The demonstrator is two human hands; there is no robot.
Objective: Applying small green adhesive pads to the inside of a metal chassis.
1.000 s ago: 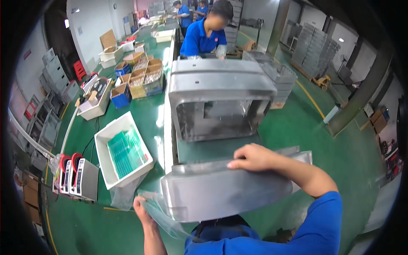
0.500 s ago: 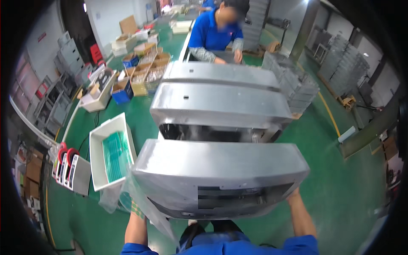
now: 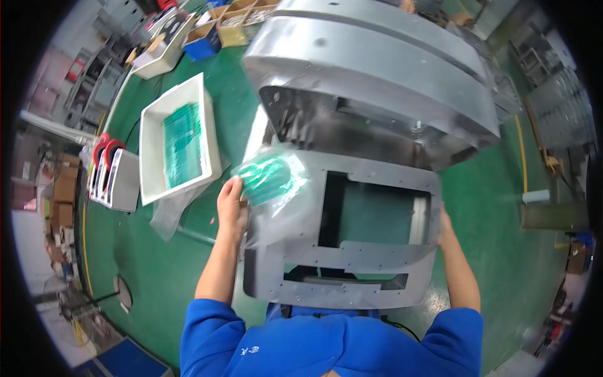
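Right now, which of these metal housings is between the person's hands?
The nearest metal housing, lying with its cut-out side facing up; the other housings stand beyond it, farther from the person.

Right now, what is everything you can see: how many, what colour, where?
Front metal housing: 1, grey, centre, with cut-out openings.
Rear metal housings: 2, grey, beyond it.
Plastic bundle: 1, clear and green, at the front housing's left side.
Open bin: 1, white, left.
Flat sheets: uncountable, green, inside the bin.
Ringed machines: 2, white and red, far left.
Storage tray: 1, white, upper left.
Small box: 1, blue, beside the tray.
Background goods: many, mixed, edges, blurred.
Sleeves: 2, blue, bottom.
Left hand: 1, bare, gripping the bundle.
Right hand: 1, bare, housing's right edge.
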